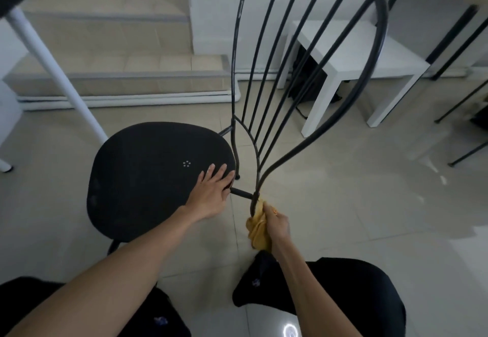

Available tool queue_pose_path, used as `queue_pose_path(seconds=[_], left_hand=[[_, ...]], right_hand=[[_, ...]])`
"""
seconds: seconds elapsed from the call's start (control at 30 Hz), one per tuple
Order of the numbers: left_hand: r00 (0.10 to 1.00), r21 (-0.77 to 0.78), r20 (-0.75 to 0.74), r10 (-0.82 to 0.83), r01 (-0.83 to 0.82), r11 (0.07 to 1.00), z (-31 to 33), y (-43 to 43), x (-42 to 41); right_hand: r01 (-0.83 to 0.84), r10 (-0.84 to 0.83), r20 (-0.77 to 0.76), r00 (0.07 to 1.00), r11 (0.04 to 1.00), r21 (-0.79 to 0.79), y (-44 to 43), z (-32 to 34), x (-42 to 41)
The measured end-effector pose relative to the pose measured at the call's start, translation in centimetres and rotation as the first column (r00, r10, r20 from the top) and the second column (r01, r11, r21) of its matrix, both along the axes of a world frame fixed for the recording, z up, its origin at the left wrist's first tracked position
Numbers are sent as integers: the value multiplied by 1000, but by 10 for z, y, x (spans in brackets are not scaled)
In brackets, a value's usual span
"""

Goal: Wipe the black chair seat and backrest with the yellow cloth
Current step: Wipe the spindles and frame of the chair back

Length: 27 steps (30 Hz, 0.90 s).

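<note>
Backrest (383, 33) underway: right hand (278, 224) grip tight round yellow cloth (257, 232) at its base, left hand (211, 191) flat on seat (148, 173); bars above look undone.

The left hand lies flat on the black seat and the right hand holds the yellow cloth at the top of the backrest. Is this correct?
No. The head view shows the right hand holding the yellow cloth at the bottom of the backrest, not the top. The left hand does lie flat on the black seat.
</note>
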<state>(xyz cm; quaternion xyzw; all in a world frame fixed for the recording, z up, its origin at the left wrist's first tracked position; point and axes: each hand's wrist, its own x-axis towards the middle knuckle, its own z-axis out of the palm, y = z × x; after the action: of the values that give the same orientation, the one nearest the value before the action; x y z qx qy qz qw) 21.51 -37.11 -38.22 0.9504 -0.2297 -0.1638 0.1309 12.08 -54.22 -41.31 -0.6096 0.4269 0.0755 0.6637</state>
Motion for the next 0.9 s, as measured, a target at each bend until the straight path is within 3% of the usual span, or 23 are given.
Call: queue_pose_path(seconds=[0.07,0.13,0.2,0.27,0.4,0.5,0.6,0.67,0.73,0.9], left_hand=[[989,-117,-131,69,-85,989,20,0,2],[964,-295,-240,117,-188,937,41,5,-8],[919,-459,-382,101,-283,842,58,11,-31],[858,-519,-511,51,-355,778,71,18,-53],[837,-553,-544,56,-408,726,75,34,-70],[838,-618,-546,-5,-399,677,80,44,-72],[844,-646,-528,-96,-326,691,88,48,-70],[889,-639,-453,-68,-270,720,90,46,-67],[907,-668,-421,-20,-296,683,95,42,-65],[888,-700,-455,64,-402,590,119,43,-54]], right_hand=[[103,-132,71,989,942,319,1,10,-12],[83,-185,124,975,820,567,9,18,-26],[62,-257,168,952,696,716,20,22,-36],[2,-313,231,921,598,802,28,27,-40],[-167,-339,417,843,573,803,41,42,-34],[-177,-407,422,810,517,838,41,52,-22],[-204,-428,452,783,508,837,41,63,-17],[-259,-410,478,777,484,836,41,68,-13],[-298,-392,482,784,445,845,41,72,-12],[-270,-258,464,847,543,795,28,74,-22]])
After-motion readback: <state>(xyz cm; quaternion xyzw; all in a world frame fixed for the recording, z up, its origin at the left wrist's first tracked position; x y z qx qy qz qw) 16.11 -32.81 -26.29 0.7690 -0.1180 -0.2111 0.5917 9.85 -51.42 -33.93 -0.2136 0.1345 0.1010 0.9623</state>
